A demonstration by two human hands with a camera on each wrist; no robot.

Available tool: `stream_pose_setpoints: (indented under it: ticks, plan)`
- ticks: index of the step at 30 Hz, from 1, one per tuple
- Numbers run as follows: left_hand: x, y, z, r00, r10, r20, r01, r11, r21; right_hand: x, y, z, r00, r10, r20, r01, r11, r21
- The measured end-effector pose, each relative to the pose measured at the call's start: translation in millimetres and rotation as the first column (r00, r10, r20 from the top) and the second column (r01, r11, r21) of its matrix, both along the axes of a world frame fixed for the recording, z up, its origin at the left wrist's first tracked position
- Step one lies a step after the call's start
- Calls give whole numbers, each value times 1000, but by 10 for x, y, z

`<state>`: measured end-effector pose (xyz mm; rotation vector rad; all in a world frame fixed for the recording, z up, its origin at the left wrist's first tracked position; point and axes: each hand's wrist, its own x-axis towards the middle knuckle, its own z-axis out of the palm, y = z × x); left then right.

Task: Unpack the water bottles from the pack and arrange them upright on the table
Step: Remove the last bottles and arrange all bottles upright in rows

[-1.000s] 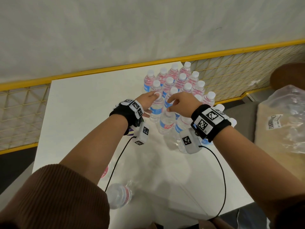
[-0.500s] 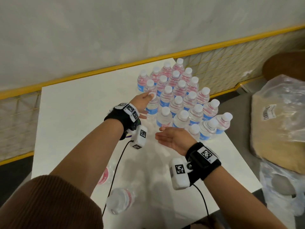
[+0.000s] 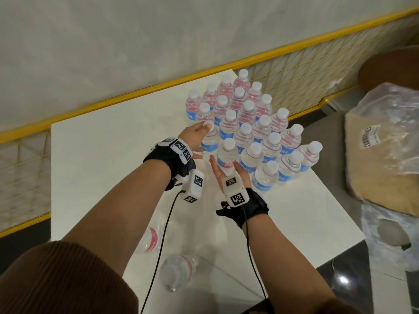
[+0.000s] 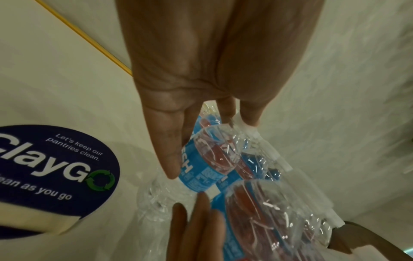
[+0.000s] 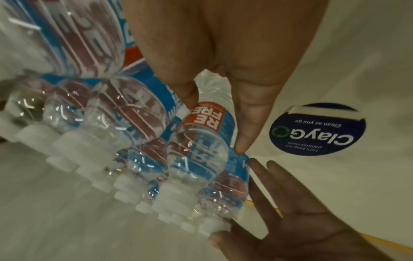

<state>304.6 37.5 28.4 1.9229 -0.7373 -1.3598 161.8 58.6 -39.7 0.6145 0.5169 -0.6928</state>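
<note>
The right hand (image 3: 229, 173) has swung in from the near side and now lies, fingers straight, against the front bottle (image 3: 227, 155). The left hand (image 3: 196, 138) lies flat-fingered against its neighbour (image 3: 209, 140). About twenty bottles stand upright on the worktop (image 3: 113, 155); at least two lie in the torn wrap (image 3: 175, 271).

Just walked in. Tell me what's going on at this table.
A person is lining up water bottles upright on the white table. The left hand rests straight fingers against the nearest bottle on the left; the right hand touches the bottle beside it, palm up. Two more bottles lie near the front edge.
</note>
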Motion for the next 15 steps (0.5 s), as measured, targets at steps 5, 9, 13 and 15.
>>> stream_pose_setpoints:
  ticks: [5,9,13,15]
  plan:
    - [-19,26,8,1000,2,-8,-2,1000,-5,55,-82,-94,992,-70,101,50,980,191]
    - [-1,20,10,1000,-8,-3,8,1000,-11,-10,-43,-155,989,-74,131,50,983,179]
    - [20,4,1,1000,-16,7,16,1000,-13,-3,-47,17,998,-50,42,46,994,98]
    - [20,-11,-4,999,-23,27,24,1000,-13,13,-44,116,1000,-7,-30,8,999,41]
